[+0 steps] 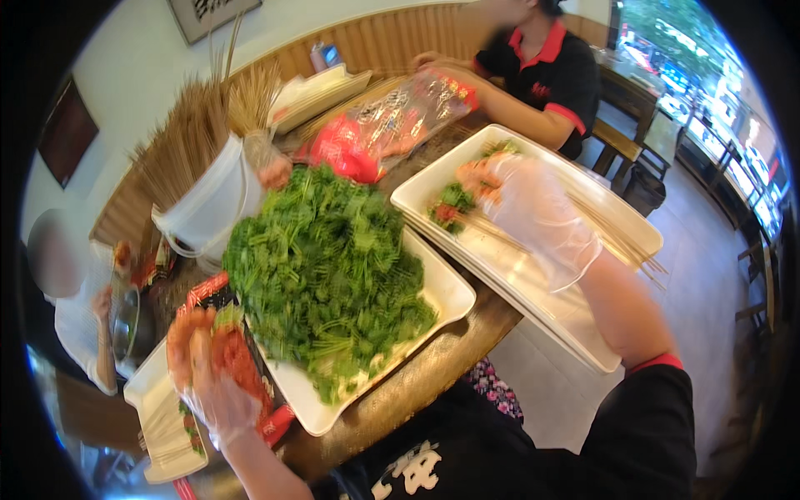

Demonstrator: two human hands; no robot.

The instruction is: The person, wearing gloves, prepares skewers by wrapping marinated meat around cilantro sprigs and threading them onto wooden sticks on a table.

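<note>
My left hand (pixel 215 381), in a clear plastic glove, reaches over raw red meat slices (pixel 240 359) lying on black and red packaging. Its fingertips touch the meat, and whether they pinch a piece is hard to see. My right hand (pixel 531 209), gloved the same way, is lowered over a long white tray (pixel 562 319). Thin wooden skewers (pixel 619 237) lie in that tray, with coriander-and-meat rolls (pixel 450 209) on their ends. The right fingers are curled and blurred over the skewer tips, and what they grip is hidden. Between my hands, a white tray (pixel 459 300) bears heaped coriander (pixel 325 269).
A white bucket (pixel 209 194) full of wooden skewers (pixel 194 131) stands at the back left. Beyond the coriander lies a clear and red plastic bag (pixel 406 119). A person (pixel 544 75) sits at the far side; another person (pixel 87 306) is at left. A smaller skewer tray (pixel 169 425) sits at lower left.
</note>
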